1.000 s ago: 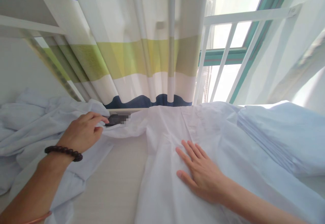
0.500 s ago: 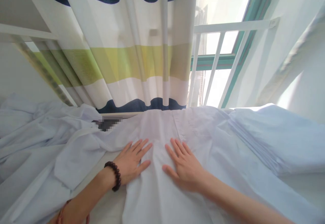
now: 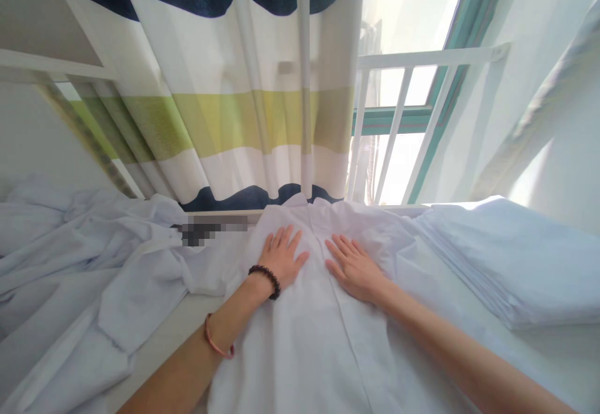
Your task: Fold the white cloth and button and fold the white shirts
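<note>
A white garment with a long front seam, looking like a coat or shirt (image 3: 309, 339), lies spread out before me, its top end near the railing. My left hand (image 3: 282, 257), with a dark beaded bracelet at the wrist, rests flat on its upper left part, fingers spread. On the other side of the seam, my right hand (image 3: 354, 267) presses flat on the cloth with its fingers stretched out. Neither hand grips anything. Some fabric under the palms is hidden.
Crumpled white cloth (image 3: 94, 264) is heaped on the left. A folded white stack (image 3: 520, 257) lies at the right. Behind stand a striped curtain (image 3: 262, 114), a white railing (image 3: 431, 57) and a window. A pixelated dark thing (image 3: 199, 234) lies near the railing.
Both hands have moved up the garment and to the right, still flat. The garment has shifted, and its front seam now runs down between the hands.
</note>
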{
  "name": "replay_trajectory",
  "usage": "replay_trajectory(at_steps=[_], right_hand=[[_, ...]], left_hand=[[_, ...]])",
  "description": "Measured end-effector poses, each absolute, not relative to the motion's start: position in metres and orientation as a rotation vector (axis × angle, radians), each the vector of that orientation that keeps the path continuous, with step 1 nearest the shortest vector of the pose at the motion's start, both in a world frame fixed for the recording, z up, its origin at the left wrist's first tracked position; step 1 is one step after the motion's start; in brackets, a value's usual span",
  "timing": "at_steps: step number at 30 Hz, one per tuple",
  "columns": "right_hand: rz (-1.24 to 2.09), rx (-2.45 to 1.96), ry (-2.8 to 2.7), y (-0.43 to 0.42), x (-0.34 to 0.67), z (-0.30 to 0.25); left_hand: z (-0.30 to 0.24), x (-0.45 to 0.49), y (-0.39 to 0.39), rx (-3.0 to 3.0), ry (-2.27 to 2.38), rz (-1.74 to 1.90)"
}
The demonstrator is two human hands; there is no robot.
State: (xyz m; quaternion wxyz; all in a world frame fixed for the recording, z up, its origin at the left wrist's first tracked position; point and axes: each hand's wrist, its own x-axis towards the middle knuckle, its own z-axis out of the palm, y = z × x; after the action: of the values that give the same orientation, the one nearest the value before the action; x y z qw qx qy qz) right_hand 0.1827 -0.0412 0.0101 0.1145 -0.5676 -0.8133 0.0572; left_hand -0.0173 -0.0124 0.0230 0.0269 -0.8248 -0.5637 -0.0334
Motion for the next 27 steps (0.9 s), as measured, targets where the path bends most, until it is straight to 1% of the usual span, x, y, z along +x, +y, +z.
replay_trajectory(at_steps=[5,15,21,27], right_hand=[[0.172,-1.686,-2.366,-0.063,0.193,-0.009],[0.137,-1.805,-2.331,-0.087,0.195,-0.009],[0.108,-1.794,-2.317,-0.078,0.198,0.001],[0.118,-1.827,-2.291,-0.051,0.206,-0.007]], left_hand=[[-0.003,-0.018,-0.020,-2.656,-1.702,-0.079],[0.010,-0.010,-0.031,-2.777,-1.644,0.006],[0.012,-0.016,-0.022,-2.685,-1.711,-0.125],[0.004,-0.016,0.000,-2.693,-1.809,-0.039]])
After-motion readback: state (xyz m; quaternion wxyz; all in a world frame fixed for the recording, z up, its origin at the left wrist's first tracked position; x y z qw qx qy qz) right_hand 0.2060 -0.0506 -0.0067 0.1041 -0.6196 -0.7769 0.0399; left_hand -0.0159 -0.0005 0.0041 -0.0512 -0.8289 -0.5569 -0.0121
